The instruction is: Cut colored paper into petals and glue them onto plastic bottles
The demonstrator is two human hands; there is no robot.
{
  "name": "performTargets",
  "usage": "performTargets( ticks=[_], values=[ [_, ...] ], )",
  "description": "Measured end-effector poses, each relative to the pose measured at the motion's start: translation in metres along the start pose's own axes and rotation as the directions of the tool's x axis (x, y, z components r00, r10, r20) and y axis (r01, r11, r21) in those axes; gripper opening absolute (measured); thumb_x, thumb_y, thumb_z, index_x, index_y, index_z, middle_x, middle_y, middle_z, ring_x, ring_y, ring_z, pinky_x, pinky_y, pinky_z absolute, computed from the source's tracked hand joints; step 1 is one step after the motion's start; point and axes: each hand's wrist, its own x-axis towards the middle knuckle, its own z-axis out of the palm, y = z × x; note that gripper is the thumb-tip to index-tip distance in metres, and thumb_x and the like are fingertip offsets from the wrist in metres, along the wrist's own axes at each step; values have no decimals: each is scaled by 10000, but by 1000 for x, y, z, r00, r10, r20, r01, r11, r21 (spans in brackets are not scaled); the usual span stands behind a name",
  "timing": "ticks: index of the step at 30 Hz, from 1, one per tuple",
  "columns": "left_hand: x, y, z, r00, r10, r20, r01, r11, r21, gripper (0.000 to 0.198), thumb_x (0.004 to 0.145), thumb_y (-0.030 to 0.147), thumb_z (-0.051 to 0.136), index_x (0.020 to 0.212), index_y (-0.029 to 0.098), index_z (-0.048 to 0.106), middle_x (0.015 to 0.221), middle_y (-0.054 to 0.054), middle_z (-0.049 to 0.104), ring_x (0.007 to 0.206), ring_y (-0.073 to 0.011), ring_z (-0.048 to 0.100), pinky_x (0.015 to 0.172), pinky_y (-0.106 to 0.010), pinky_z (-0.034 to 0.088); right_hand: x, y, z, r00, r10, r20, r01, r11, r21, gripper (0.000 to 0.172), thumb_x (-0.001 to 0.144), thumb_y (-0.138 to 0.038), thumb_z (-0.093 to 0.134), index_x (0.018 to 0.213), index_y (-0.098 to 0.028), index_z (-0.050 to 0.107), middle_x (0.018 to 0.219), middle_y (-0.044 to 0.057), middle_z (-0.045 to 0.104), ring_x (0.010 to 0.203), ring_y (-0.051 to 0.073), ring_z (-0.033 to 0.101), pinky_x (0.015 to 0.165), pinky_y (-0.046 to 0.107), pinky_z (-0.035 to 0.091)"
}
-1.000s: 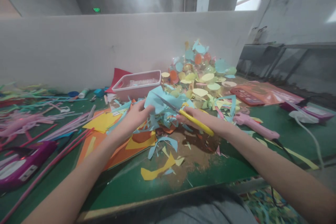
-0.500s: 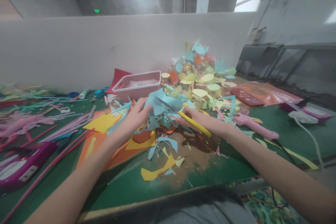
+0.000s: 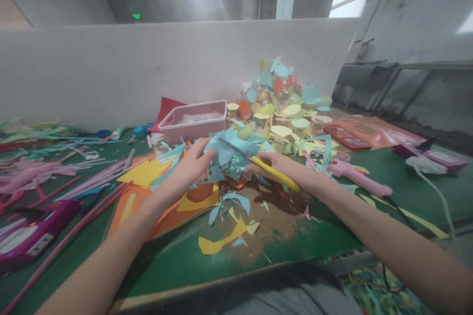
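Clasping the yellow-handled scissors (image 3: 273, 172), the right hand (image 3: 285, 163) pointed their long axis forward and leftward across the light-blue paper (image 3: 224, 152), held between both hands above paper scraps (image 3: 236, 172); the left hand (image 3: 194, 157), nearer their tips, pinched its left edge.

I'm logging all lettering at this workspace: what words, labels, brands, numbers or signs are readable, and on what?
No text is readable.
Green sign, at the back: lit marks, too small and blurred to read.
Left purple device: pale patches, any print too blurred to read.
Flat red object, at right: pale marks, unreadable.
Scissors and blue paper: no lettering shows.
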Motion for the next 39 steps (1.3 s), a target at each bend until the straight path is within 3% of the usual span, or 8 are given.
performTargets(
  ticks=[7,16,19,23,28,39],
  values=[
    [-1,-1,0,994,-108,-20,104,984,-143,419,812,392,513,1150,196,664,988,-37,699,833,-215,616,696,-286,466,0,5,1,1000,8,-12,-8,999,-33,472,814,-677,608,816,-222,485,712,-41,477,610,125,405,553,274,321],
    [1,-7,-1,995,-13,-94,4,995,-100,346,834,374,527,1103,200,658,966,-24,687,816,-191,600,711,-293,445,-5,-1,-2,1000,2,6,-2,998,-59,452,850,-665,564,865,-218,495,766,-6,510,677,158,429,594,302,351],
    [0,-3,-2,989,72,-126,-78,996,-39,315,838,380,527,1056,191,653,1022,-44,668,863,-194,593,791,-319,464,-1,2,-1,1000,17,14,-17,1000,-15,461,843,-669,573,858,-211,518,757,-14,494,646,143,420,570,293,335],
    [-1,1,-4,977,164,-139,-159,986,50,264,831,373,529,978,193,655,1008,-46,634,842,-186,568,785,-319,468,2,4,0,1000,-4,21,4,1000,8,479,842,-680,569,813,-206,509,728,-32,452,621,123,390,554,277,318],
    [-1,1,-4,984,129,-126,-123,991,58,249,851,375,491,924,184,632,945,-42,610,828,-188,556,767,-319,451,1,1,-1,1000,7,14,-7,999,48,492,829,-695,578,773,-214,492,688,-44,436,590,112,369,528,260,309],
    [0,-11,0,997,20,-75,-23,999,-30,293,854,392,493,1003,200,657,945,-29,679,852,-215,583,777,-328,435,-1,-2,0,999,35,2,-35,997,68,517,800,-722,593,710,-217,522,606,-44,414,531,109,356,480,253,284]
  ],
)
